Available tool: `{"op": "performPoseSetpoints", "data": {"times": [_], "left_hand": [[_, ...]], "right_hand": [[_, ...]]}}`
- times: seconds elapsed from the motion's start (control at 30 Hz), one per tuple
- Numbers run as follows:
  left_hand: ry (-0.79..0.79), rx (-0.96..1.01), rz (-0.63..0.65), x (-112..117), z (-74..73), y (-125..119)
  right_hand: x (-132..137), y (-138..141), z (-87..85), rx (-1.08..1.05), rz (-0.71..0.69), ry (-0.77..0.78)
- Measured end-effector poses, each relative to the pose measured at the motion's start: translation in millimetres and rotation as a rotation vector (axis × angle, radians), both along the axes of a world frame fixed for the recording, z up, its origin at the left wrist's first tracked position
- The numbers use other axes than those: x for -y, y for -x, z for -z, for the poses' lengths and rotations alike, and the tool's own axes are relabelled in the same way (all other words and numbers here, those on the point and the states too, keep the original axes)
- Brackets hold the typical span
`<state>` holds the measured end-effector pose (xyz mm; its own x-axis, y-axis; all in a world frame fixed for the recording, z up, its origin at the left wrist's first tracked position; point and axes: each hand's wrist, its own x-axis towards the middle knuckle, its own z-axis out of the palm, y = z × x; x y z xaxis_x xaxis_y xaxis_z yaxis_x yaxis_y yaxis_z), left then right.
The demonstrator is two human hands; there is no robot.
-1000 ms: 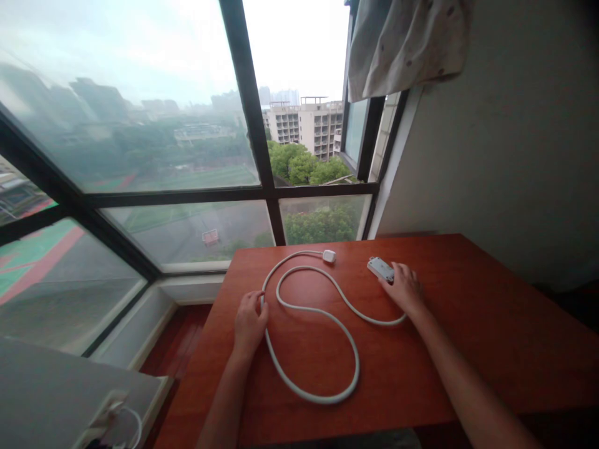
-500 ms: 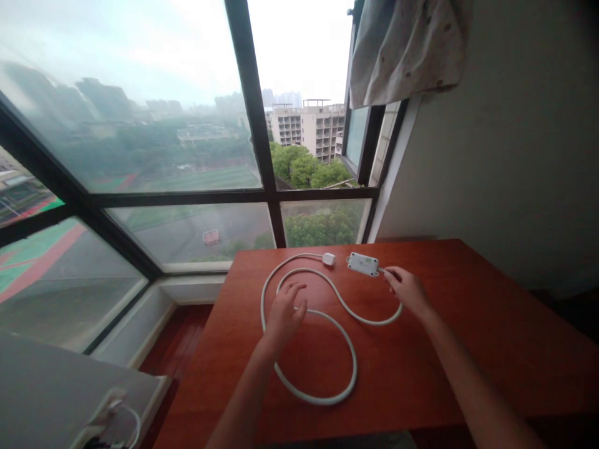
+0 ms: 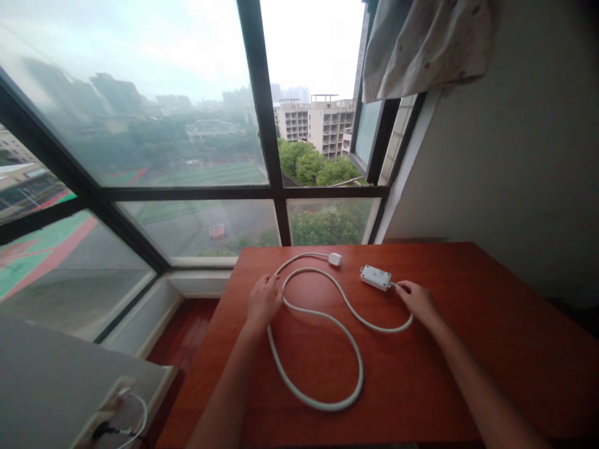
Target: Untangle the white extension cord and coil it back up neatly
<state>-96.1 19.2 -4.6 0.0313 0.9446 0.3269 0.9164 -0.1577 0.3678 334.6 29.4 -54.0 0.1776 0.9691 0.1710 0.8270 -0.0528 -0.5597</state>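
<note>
Centre frame on the red table (image 3: 468, 349), the white cable (image 3: 327, 407) lies looped, left hand (image 3: 264, 302) on its left bend, grip impossible to judge, right hand (image 3: 418, 299) pinching it just behind the socket box (image 3: 375, 277), and gentle, kink-free guiding looks wisest.

Worktop (image 3: 468, 349): reddish wood-look surface, smooth, slight sheen. Cable (image 3: 322, 315): white, smooth, apparently rubbery plastic. Socket block (image 3: 375, 277): white plastic, matt. Curtain (image 3: 421, 43): cloth.
</note>
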Motion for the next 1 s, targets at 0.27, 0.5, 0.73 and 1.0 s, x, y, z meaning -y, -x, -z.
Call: {"op": "performPoseSetpoints", "data": {"times": [0.27, 0.5, 0.73, 1.0], "left_hand": [[0.162, -0.157, -0.102, -27.8, 6.4, 12.6], [0.132, -0.109, -0.084, -16.7, -17.7, 16.8], [-0.043, 0.278, 0.154, 11.0, -86.5, -1.5], [-0.171, 0.430, 0.227, 20.0, -103.3, -11.9]], "right_hand": [[10.4, 3.2, -3.1, 0.348, -0.049, 0.034], [6.1, 29.7, -35.1, 0.289, -0.021, -0.174], [-2.3, 99.2, -98.1, -0.102, -0.385, -0.330], [7.4, 147.7, -134.6, -0.549, -0.725, 0.022]]}}
